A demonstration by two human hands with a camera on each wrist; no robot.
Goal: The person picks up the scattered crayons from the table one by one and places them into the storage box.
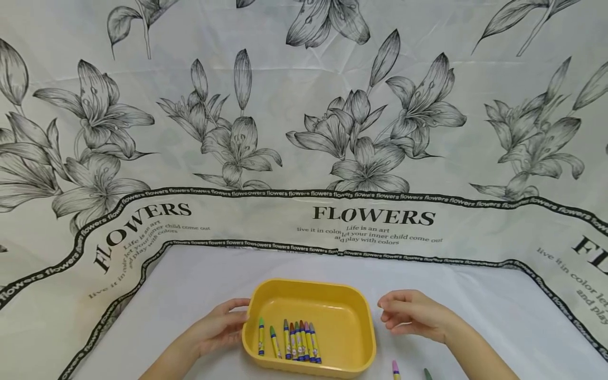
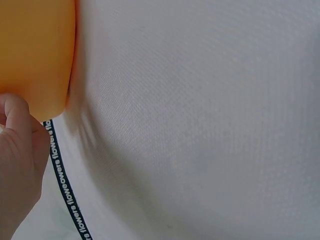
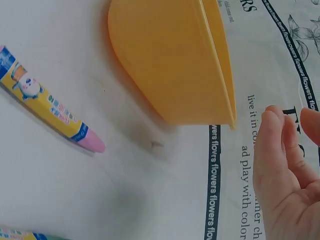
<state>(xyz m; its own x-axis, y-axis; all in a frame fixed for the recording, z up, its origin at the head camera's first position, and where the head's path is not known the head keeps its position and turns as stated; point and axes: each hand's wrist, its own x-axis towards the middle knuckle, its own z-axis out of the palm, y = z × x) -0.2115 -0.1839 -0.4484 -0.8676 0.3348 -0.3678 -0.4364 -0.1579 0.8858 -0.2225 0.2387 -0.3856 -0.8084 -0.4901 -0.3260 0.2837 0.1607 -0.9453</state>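
Note:
A yellow plastic box [image 1: 353,324] with rounded corners stands on the white surface. Inside it, several crayons with yellow-and-blue wrappers [image 1: 298,342] lie side by side toward the left. My left hand [image 1: 222,326] is at the box's left end, fingertips against the outer wall; the left wrist view shows the bent fingers [image 2: 17,112] at the box's lower corner. Just off the opposite end, my right hand [image 1: 413,314] hovers with loosely curled fingers and nothing in them. On the surface below it lie a pink crayon [image 3: 55,107] and a dark green crayon [image 1: 428,374], partly cut off by the frame.
Behind the box rises a white cloth [image 1: 266,216] printed with grey lilies and the word FLOWERS. Its black lettered border [image 1: 294,247] runs along the back of the white surface [image 1: 214,274] and down both sides.

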